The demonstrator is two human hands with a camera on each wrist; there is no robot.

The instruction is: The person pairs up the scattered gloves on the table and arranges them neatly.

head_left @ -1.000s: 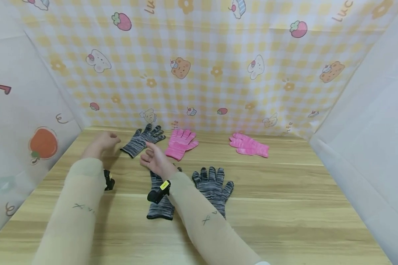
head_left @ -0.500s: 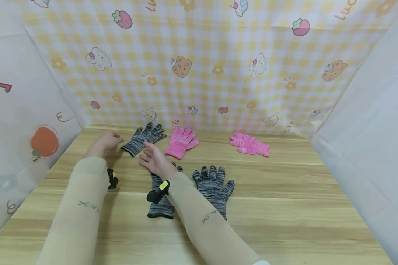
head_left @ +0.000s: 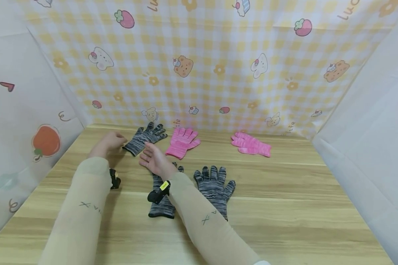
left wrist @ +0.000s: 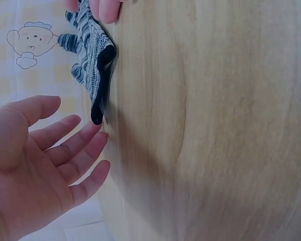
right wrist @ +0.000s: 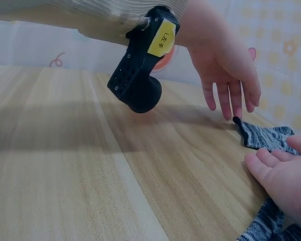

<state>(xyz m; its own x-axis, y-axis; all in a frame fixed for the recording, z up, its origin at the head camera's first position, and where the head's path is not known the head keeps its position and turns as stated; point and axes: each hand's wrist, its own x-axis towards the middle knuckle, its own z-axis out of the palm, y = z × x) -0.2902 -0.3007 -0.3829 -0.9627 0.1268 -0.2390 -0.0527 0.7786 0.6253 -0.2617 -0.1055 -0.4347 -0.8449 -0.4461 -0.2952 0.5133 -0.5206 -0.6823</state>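
A grey-and-black striped knit glove (head_left: 145, 139) lies at the back left of the table, its fingers pointing away. Just left of its dark cuff is my left hand (head_left: 110, 142), fingers loosely bent and nothing held. In the left wrist view, that hand's fingertips (left wrist: 103, 140) come right at the cuff's edge. My right hand (head_left: 156, 160) hovers at the glove's near right side, palm turned left, fingers relaxed and holding nothing. Beneath the right wrist a second grey glove (head_left: 161, 208) is partly hidden. Another grey glove (head_left: 213, 186) lies to its right, its cuff overlapped by the forearm.
A pink glove (head_left: 181, 143) lies right of the back-left grey one. Farther right rests another pink glove (head_left: 252, 144), turned sideways. A yellow checked cloth (head_left: 219, 84) hangs behind the wooden table (head_left: 285, 206), with white cloth at both sides.
My left hand has moved slightly right, closer to the cuff of the back-left grey glove. The right hand has stayed nearly in place. The gloves lie as before.
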